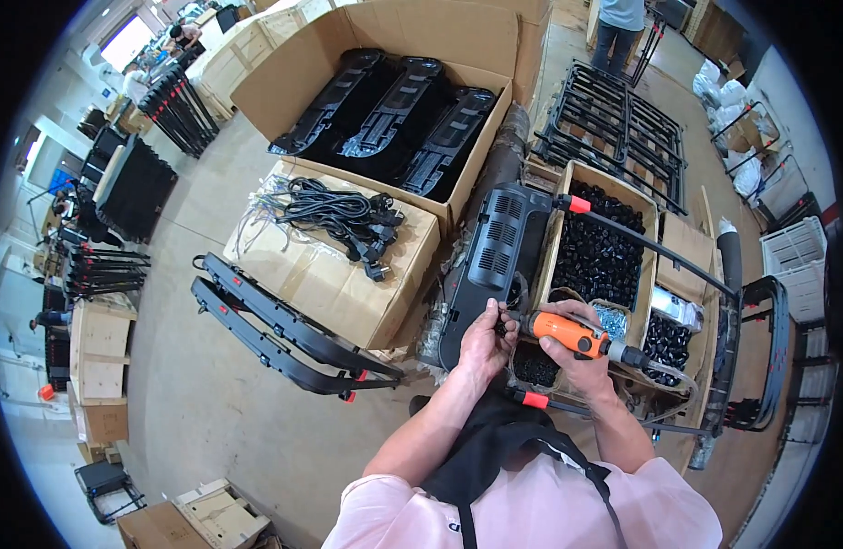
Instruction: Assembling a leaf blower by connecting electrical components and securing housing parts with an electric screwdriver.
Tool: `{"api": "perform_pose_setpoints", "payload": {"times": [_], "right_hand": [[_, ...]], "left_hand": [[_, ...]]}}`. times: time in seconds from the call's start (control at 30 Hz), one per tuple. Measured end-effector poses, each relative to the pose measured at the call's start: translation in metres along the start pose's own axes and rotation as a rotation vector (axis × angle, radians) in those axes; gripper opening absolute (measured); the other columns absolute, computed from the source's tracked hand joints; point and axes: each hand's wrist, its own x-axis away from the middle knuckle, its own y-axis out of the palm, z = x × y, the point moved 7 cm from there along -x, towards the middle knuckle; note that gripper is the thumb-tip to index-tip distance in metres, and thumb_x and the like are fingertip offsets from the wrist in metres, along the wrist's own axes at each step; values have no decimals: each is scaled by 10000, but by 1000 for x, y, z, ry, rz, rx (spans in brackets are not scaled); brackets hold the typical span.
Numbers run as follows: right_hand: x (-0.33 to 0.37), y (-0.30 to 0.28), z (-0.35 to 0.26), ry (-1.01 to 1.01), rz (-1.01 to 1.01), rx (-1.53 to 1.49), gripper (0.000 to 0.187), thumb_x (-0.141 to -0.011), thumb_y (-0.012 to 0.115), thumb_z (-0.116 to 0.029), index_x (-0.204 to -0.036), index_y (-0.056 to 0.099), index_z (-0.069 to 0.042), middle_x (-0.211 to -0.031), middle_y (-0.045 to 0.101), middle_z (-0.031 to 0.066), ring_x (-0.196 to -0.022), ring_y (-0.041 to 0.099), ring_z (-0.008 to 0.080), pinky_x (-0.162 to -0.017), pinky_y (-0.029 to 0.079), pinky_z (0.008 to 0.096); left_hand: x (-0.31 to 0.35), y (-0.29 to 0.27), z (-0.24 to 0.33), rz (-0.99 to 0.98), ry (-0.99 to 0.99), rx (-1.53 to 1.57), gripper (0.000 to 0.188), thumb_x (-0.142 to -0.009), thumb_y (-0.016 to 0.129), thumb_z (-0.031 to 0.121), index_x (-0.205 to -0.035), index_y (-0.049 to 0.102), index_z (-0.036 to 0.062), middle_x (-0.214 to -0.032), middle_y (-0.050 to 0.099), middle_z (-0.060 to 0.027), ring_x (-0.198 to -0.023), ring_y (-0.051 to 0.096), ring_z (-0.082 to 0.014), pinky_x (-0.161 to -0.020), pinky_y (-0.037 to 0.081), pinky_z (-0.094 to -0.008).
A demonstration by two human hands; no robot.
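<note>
My right hand (579,357) is wrapped round an orange and grey air screwdriver (568,334), with a clear hose (682,375) at its back end. Its tip points left, close to the fingers of my left hand (486,346). That hand is closed, palm up, with small dark bits showing at the fingertips; what they are is too small to tell. Just beyond it lies a long black plastic cover (497,242) with vent slots. A round tub of small black parts (536,368) stands below the screwdriver.
To the right are a wooden bin of black plastic pieces (597,242), silver screws (610,320) and a black frame with red ends (659,245). Black power cords (335,212) lie on a carton (385,302). Behind stands an open box (481,169) of black covers. Curved black rails (275,320) lean at left.
</note>
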Motion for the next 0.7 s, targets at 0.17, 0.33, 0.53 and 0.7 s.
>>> {"api": "perform_pose_setpoints", "payload": {"times": [0.17,0.33,0.53,0.7], "right_hand": [[-35,24,1,61,-1,88,562,-875,820,-33,-1348,517,-33,-1305,675,167,-1245,648,258,-1108,509,421],[-70,45,3,176,23,102,578,-865,814,-48,-1361,518,-29,-1303,694,170,-1247,647,250,-1103,511,415],[-118,69,15,247,14,246,574,-865,811,-60,-1365,530,-31,-1306,701,168,-1243,653,243,-1102,515,409],[-143,82,34,307,-36,297,554,-865,824,-82,-1350,561,-34,-1297,703,162,-1218,670,231,-1090,536,386]], "left_hand": [[-8,9,29,31,-4,57,297,-1093,592,383,-1122,653,94,-834,601,13,-708,592,-124,-616,521,-254],[-19,10,49,-24,-11,98,322,-1097,579,401,-1139,654,91,-877,622,6,-751,607,-127,-665,534,-269],[-14,1,45,-44,-8,-55,356,-1146,471,374,-1214,632,64,-1000,664,-36,-832,650,-159,-714,561,-307],[-8,-16,30,-91,-49,-249,299,-1146,485,289,-1229,637,46,-1096,691,-60,-945,681,-162,-796,575,-311]]}}
